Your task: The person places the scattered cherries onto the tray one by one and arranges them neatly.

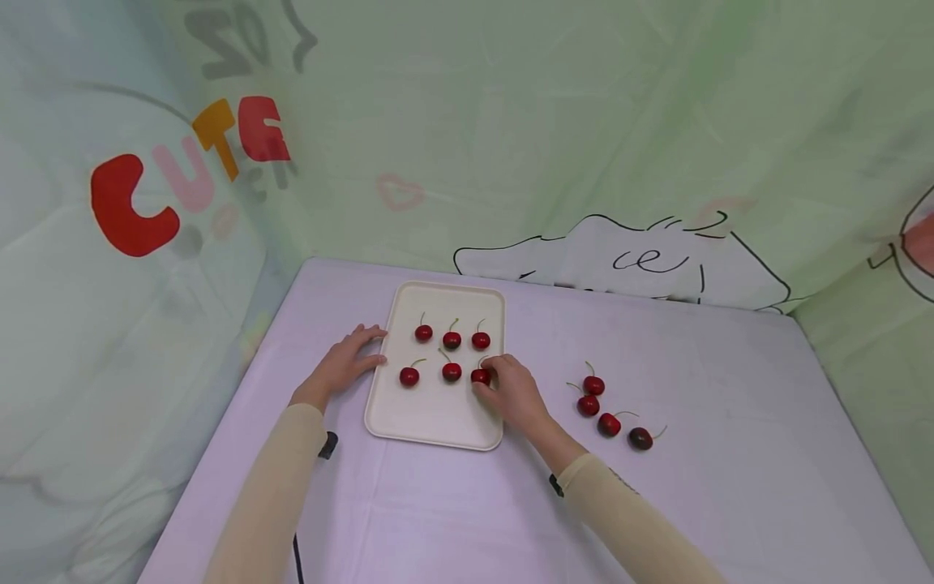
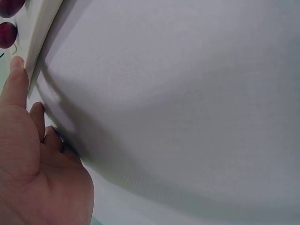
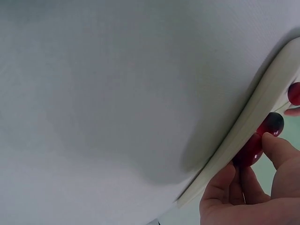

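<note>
Pinching a cherry (image 1: 480, 375) at the tray's (image 1: 438, 422) right edge, the right hand (image 1: 514, 395) curls round it — probably resting on the tray already. The left hand (image 1: 341, 365) lies open, fingers straight against the tray's left rim; four cherries (image 1: 609, 412) sit apart on the bench (image 1: 730, 454).

Four loose cherries (image 1: 611, 410) on the lilac tablecloth (image 1: 730, 454); cartoon-printed backdrop (image 1: 584, 122).

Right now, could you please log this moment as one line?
right hand: pinches cherry on tray | left hand: steadies tray edge | four cherries on table
</note>
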Available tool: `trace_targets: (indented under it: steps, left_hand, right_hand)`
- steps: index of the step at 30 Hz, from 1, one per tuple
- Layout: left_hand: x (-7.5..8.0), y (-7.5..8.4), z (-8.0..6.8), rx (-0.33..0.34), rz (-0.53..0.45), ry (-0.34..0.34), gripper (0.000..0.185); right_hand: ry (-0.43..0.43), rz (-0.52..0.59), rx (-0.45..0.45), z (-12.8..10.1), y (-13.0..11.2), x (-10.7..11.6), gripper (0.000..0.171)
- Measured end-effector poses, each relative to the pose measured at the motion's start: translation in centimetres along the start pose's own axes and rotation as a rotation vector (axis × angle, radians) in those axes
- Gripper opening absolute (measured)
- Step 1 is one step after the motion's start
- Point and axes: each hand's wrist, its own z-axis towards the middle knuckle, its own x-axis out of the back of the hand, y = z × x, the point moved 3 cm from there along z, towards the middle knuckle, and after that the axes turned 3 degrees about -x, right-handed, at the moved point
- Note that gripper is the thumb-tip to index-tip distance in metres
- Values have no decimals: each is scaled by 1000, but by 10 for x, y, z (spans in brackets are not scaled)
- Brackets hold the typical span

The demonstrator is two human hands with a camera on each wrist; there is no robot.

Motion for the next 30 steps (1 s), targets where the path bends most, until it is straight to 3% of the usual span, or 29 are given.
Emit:
trace_targets:
  steps: [17, 30]
  left_hand:
    - [3, 6, -3, 7, 3, 1, 54]
    - [3, 8, -5, 13, -12, 1, 54]
  right_hand:
    - [-11, 27, -62, -4, 5, 8, 37]
    - [77, 43, -124, -17, 41, 53, 42]
